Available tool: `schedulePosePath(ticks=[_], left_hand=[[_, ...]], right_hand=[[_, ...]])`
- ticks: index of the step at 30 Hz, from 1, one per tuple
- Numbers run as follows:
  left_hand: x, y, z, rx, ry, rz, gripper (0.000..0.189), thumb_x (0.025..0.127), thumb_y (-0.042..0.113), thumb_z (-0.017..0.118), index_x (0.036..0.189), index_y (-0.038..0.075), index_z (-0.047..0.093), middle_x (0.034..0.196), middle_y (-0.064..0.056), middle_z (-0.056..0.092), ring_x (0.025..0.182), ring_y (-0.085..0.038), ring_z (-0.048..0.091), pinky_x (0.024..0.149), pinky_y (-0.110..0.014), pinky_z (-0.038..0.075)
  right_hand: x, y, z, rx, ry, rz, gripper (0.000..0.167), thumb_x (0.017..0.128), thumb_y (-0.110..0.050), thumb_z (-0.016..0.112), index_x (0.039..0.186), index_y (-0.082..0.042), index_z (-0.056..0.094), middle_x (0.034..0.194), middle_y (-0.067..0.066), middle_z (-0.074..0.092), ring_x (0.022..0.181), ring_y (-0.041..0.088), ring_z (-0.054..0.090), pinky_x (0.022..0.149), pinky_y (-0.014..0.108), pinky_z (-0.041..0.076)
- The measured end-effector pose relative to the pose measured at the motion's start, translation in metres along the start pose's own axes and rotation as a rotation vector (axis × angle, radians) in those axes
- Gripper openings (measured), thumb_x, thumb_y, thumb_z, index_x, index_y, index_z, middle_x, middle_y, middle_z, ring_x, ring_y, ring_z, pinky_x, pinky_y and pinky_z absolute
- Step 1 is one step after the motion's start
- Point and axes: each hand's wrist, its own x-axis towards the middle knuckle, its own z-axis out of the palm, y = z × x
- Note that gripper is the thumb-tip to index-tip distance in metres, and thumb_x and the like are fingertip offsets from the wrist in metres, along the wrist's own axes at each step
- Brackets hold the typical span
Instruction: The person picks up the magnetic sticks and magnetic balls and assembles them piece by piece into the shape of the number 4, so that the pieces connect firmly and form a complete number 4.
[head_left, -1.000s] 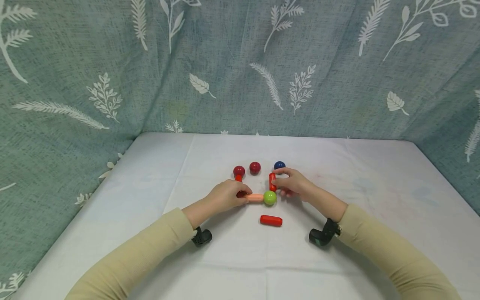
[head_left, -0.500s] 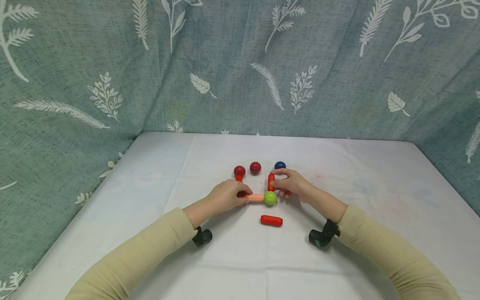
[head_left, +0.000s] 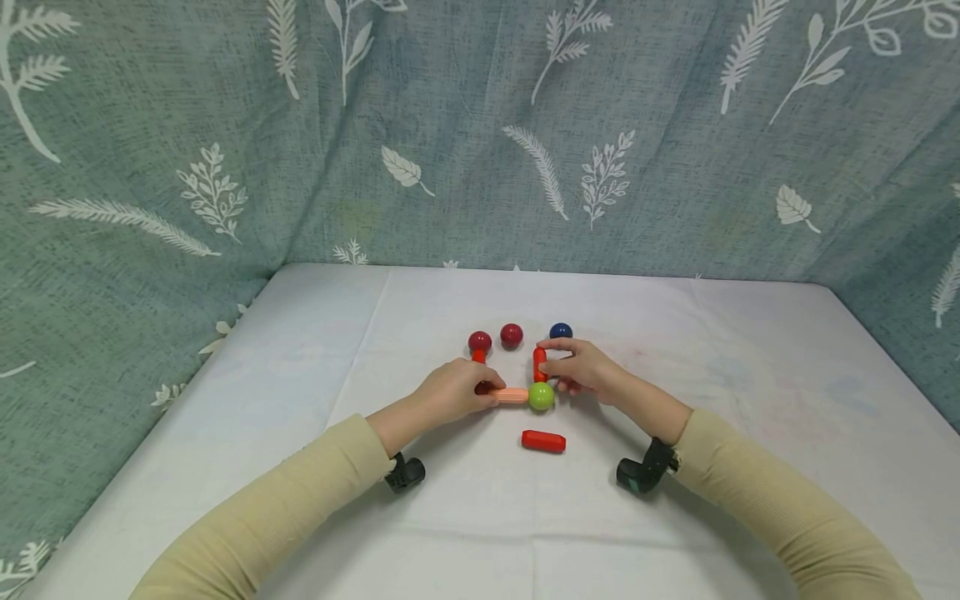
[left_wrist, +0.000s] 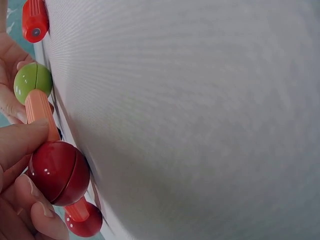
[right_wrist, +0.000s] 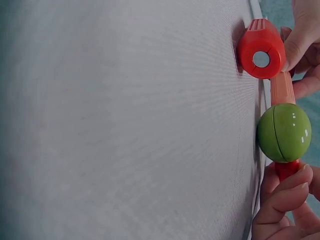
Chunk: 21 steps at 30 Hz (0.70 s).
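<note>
My left hand point(head_left: 450, 392) pinches an orange ridged magnetic rod point(head_left: 513, 396), thumb on it beside a dark red ball point(left_wrist: 59, 172). From that ball a red rod point(head_left: 478, 357) leads to another dark red ball point(head_left: 480, 342) farther back. At the orange rod's right end sits a green ball point(head_left: 542, 396). My right hand point(head_left: 588, 365) holds a red rod point(head_left: 539, 365) between thumb and fingers, its near end right at the green ball. In the right wrist view, that rod point(right_wrist: 287, 171) shows between the fingers and the green ball.
A loose red rod point(head_left: 543, 442) lies nearer me, a metal disc point(right_wrist: 261, 59) in its end. Behind the joined pieces are a single dark red ball point(head_left: 512, 336) and a blue ball point(head_left: 561, 332) close to my right fingers. A white cloth point(head_left: 675, 517) covers the table.
My right hand has shifted slightly left with the red rod, whose far end has swung left behind the green ball. The left hand keeps its hold on the orange rod.
</note>
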Motion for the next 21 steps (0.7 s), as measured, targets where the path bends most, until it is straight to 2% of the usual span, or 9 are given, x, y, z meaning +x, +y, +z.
schedulePosePath(ticks=[7,12,16,21], left_hand=[[0.000,0.000,0.000,0.000,-0.003,-0.006,0.018,0.080,0.014,0.070,0.098,0.014,0.071,0.089,0.004,0.067,0.075,-0.010,0.053,0.074,-0.027,0.047],[0.001,0.004,-0.001,0.030,-0.032,-0.021,0.022,0.081,0.019,0.069,0.103,0.014,0.070,0.089,0.004,0.066,0.072,-0.011,0.052,0.068,-0.025,0.045],[0.004,0.011,-0.003,0.044,-0.026,-0.006,0.024,0.083,0.025,0.068,0.104,0.015,0.070,0.089,0.004,0.067,0.070,-0.010,0.052,0.064,-0.024,0.044],[0.010,0.022,-0.001,0.043,-0.030,0.032,0.027,0.083,0.030,0.067,0.106,0.016,0.070,0.089,0.003,0.068,0.074,-0.009,0.056,0.065,-0.023,0.046]], right_hand=[[0.000,0.000,0.001,0.011,-0.008,-0.004,0.049,0.087,-0.014,0.061,0.134,-0.016,0.045,0.077,0.003,0.051,0.048,0.009,0.044,0.048,0.018,0.038],[0.000,0.000,0.001,0.017,-0.015,-0.004,0.051,0.087,-0.014,0.061,0.135,-0.017,0.044,0.075,0.003,0.052,0.049,0.009,0.045,0.048,0.018,0.038],[0.000,0.001,0.000,0.008,-0.016,0.001,0.053,0.087,-0.015,0.061,0.137,-0.017,0.041,0.084,0.006,0.053,0.052,0.010,0.048,0.050,0.018,0.039],[-0.005,-0.001,-0.001,0.003,-0.041,-0.014,0.055,0.088,-0.014,0.060,0.138,-0.014,0.038,0.093,0.009,0.055,0.054,0.011,0.050,0.051,0.019,0.039]])
